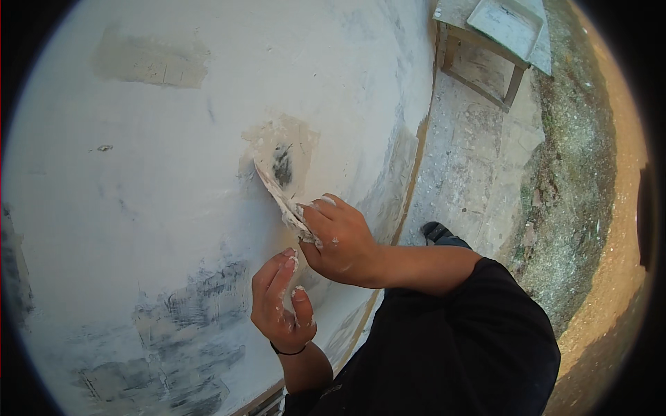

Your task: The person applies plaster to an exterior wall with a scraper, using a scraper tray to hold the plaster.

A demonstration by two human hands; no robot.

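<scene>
My right hand [340, 239] is closed on the handle of a putty knife [277, 191], whose blade is smeared with white paste and rests at a beige filler patch [305, 145] with a dark spot on the white wall [125, 194]. Below it, my left hand [281, 301] holds nothing, its fingers curved and apart, with white paste on the fingertips.
At the upper right stands a small table [451, 14] bearing a white tray [485, 21]. A pale paved strip [472, 159] runs along the wall's foot, with my dark shoe [438, 232] on it. Mossy gravel [569, 194] and brown earth [617, 208] lie beyond.
</scene>
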